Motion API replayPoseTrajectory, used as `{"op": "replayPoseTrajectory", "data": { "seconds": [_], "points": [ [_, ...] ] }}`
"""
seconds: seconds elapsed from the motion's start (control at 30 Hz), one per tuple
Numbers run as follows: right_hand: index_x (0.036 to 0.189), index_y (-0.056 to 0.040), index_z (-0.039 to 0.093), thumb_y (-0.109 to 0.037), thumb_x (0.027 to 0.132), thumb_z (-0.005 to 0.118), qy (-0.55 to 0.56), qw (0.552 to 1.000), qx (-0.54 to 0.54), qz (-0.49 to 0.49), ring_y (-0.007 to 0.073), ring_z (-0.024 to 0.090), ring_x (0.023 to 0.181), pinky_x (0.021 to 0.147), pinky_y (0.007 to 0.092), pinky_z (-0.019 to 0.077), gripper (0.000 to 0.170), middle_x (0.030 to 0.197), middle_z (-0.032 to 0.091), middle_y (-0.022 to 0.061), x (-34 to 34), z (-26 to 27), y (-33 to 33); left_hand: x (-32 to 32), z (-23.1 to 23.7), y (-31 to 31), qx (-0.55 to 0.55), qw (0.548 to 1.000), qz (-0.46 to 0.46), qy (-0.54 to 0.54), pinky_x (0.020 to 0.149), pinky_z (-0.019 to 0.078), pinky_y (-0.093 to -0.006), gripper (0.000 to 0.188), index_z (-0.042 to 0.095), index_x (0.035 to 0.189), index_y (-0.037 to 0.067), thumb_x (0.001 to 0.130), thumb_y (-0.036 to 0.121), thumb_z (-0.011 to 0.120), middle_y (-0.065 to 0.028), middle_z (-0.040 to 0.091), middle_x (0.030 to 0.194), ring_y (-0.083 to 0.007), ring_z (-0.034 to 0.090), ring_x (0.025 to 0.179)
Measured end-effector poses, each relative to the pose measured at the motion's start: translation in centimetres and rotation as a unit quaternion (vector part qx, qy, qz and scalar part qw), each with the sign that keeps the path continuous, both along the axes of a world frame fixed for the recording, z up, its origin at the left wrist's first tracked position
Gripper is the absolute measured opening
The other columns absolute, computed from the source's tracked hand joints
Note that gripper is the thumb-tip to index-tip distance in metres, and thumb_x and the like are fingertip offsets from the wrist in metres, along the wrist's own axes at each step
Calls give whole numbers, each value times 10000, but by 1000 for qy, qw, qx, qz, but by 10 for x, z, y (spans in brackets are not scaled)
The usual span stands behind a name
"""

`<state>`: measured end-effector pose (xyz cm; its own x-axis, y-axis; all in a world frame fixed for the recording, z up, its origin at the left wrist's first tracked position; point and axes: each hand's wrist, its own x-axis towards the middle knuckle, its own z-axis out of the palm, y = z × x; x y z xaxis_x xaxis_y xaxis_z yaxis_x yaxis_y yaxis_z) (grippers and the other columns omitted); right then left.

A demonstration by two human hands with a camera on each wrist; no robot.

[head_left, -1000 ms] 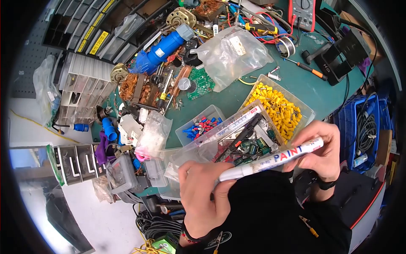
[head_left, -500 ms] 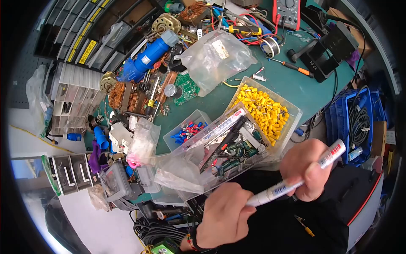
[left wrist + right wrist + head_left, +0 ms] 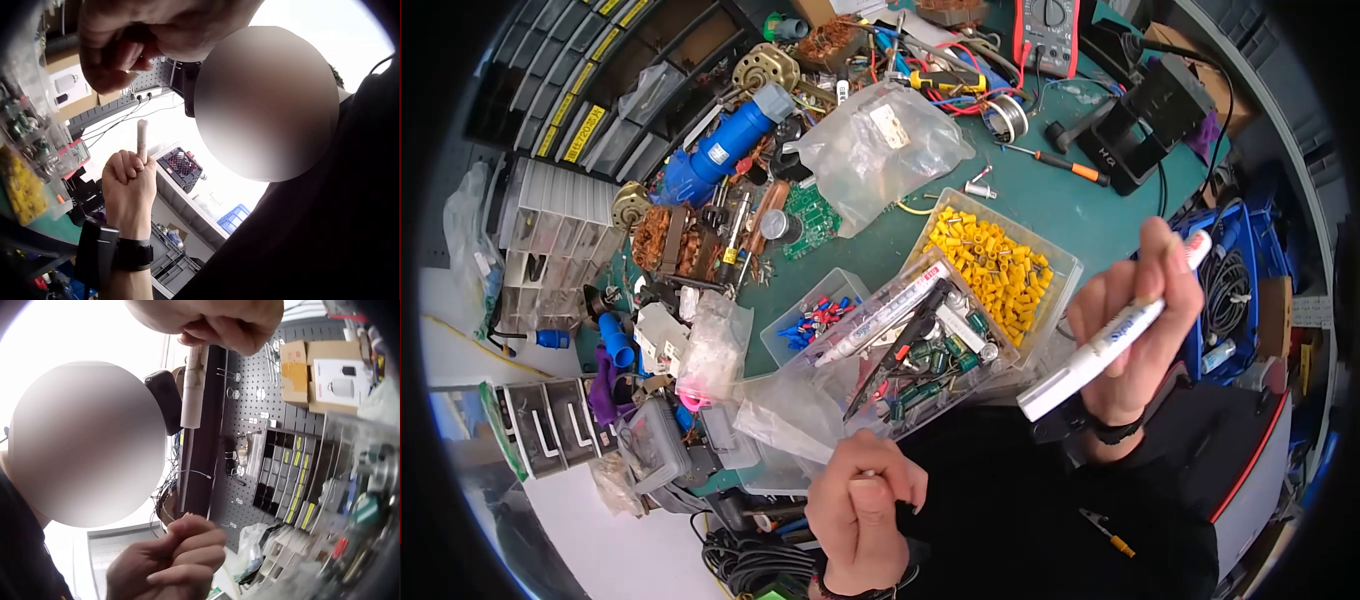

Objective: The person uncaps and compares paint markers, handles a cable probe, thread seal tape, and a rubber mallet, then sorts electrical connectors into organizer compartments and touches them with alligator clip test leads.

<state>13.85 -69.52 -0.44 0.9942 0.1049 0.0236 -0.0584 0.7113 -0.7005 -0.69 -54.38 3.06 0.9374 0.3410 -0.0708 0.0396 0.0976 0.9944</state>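
Note:
My right hand (image 3: pixel 1135 320) grips a white paint marker (image 3: pixel 1090 362) over the lap, its thick white end slanting down to the left. In the right wrist view the marker (image 3: pixel 192 394) hangs below the curled fingers. My left hand (image 3: pixel 862 520) is apart from the marker, near the front of the clear plastic box (image 3: pixel 940 405). Its fingers are curled with the thumb against them, and nothing shows in its grasp. Inside that box lie another white marker (image 3: pixel 880 315), black tweezers (image 3: pixel 900 350) and several green capacitors (image 3: pixel 920 375).
Behind the box stand a tub of yellow terminals (image 3: pixel 990 270) and a smaller tub of red and blue terminals (image 3: pixel 825 318). A plastic bag (image 3: pixel 880 150), spool of solder (image 3: pixel 1004 118), screwdriver (image 3: pixel 1060 165) and multimeter (image 3: pixel 1045 35) lie farther back on the green mat.
The left hand has come off the marker and moved left. The right hand has raised the marker and turned palm-up. The head view has shifted, so the bench appears farther left.

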Motion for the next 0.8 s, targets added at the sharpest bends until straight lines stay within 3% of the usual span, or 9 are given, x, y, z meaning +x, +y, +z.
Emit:
{"op": "replayPoseTrajectory", "data": {
  "seconds": [0.13,0.2,0.3,0.43,0.5,0.63,0.77,0.8],
  "points": [
    [742,-145,402,-384,1023,353,5,1000,-11,-2,79,269,290,337,237,227,373,399,349,-31,1,-7,0,9,0,-1,88,995,-44,23,494,368,-251,456,498,898,-6,1026,413,373,-49,434,740,-114,418,511],
    [739,-143,406,-388,1022,354,5,1000,-23,-13,80,270,292,338,236,234,378,400,348,-29,2,-8,-1,8,-6,5,41,993,-74,84,523,418,-270,129,593,909,-33,898,94,615,-79,552,721,-155,564,584],
    [733,-139,423,-392,1017,367,13,999,-44,-19,77,269,292,338,237,238,385,400,348,-23,2,-8,-1,11,-8,2,16,995,-66,76,529,407,-200,143,608,975,-59,946,72,560,-60,589,780,-79,561,602],
    [726,-134,423,-384,1019,367,10,997,-74,-24,74,267,294,345,236,243,389,394,339,-30,3,-7,1,18,-5,0,2,995,-45,92,541,424,-192,185,622,1068,-72,907,-26,543,-87,623,805,-94,576,610],
    [724,-134,422,-382,1020,365,13,997,-76,-24,74,261,295,350,236,242,390,393,337,-32,5,-7,1,19,-8,1,-44,996,-67,43,558,441,-190,311,611,1180,-63,881,-88,530,-94,648,808,-91,581,621],
    [721,-136,415,-375,1021,360,26,997,-69,-21,75,244,296,362,237,233,388,392,333,-38,2,-8,3,24,-8,0,-26,995,-86,50,572,457,-186,409,571,1284,-29,877,-72,581,-83,675,823,-75,596,646],
    [724,-121,416,-375,1015,371,15,996,-89,-8,72,267,290,351,235,243,389,394,346,-31,-1,-9,3,28,-10,-3,-7,996,-77,49,578,474,-196,404,570,1286,-26,884,-57,595,-77,681,825,-79,617,667],
    [725,-112,417,-374,1012,381,3,994,-108,-9,71,280,288,348,232,249,390,396,354,-25,-2,-10,3,30,-12,-4,6,997,-70,31,543,468,-204,389,553,1278,-65,896,-6,599,-103,681,792,-106,620,629]
  ]
}}
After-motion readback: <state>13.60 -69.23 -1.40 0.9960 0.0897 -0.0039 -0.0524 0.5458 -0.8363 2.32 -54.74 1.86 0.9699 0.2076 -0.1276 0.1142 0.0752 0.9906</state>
